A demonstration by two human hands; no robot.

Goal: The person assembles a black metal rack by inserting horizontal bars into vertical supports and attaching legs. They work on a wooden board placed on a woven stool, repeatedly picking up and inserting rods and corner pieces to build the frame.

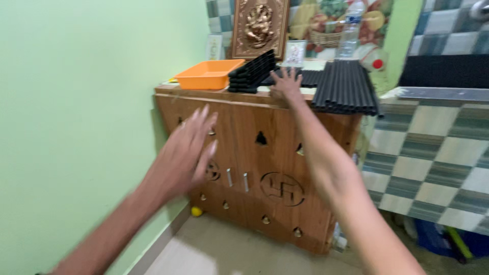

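We see the brown wooden cabinet [265,153] standing against the pale green wall [76,112] on its left. On its top, the orange plastic tray [209,74] lies leftmost, the stack of black ribbed plastic trays [252,72] right of it, and the bundle of black plastic tubes [345,86] at the right end. Behind them leans the bronze relief plaque [259,26]. Our right hand [286,84] rests on the top between stack and bundle; our left hand [186,153] hangs before the cabinet front.

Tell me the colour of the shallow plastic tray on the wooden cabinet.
Orange shallow plastic tray, clearest in the head view.
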